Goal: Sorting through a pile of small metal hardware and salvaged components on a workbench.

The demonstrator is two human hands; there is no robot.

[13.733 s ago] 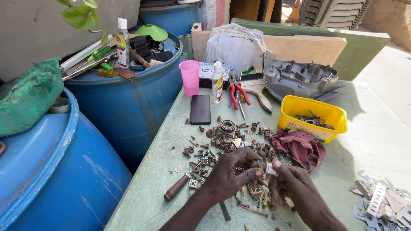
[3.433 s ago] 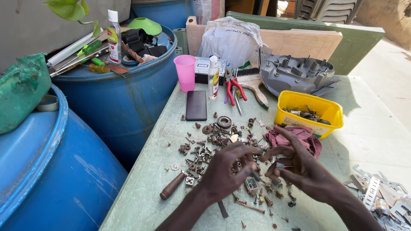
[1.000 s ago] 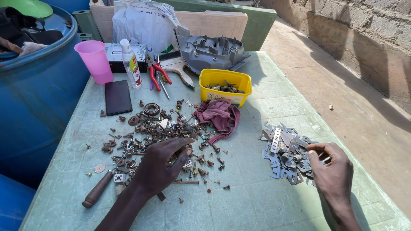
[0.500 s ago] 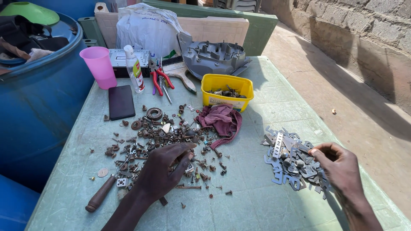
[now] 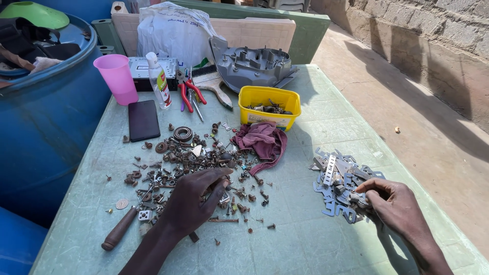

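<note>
Since half a second ago: right hand (image 5: 395, 203) settled onto pile of flat grey metal brackets (image 5: 340, 184) at worktop's (image 5: 305, 239) right side, fingers curled, pinching one. Left hand (image 5: 196, 201), fingers spread, rests on scattered rusty screws (image 5: 188, 158). Best lifted singly, clear of neighbours.

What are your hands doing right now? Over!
Left hand flat on the rusty screw pile. Right hand fingering the grey metal brackets. Maroon rag lies between the piles.
</note>
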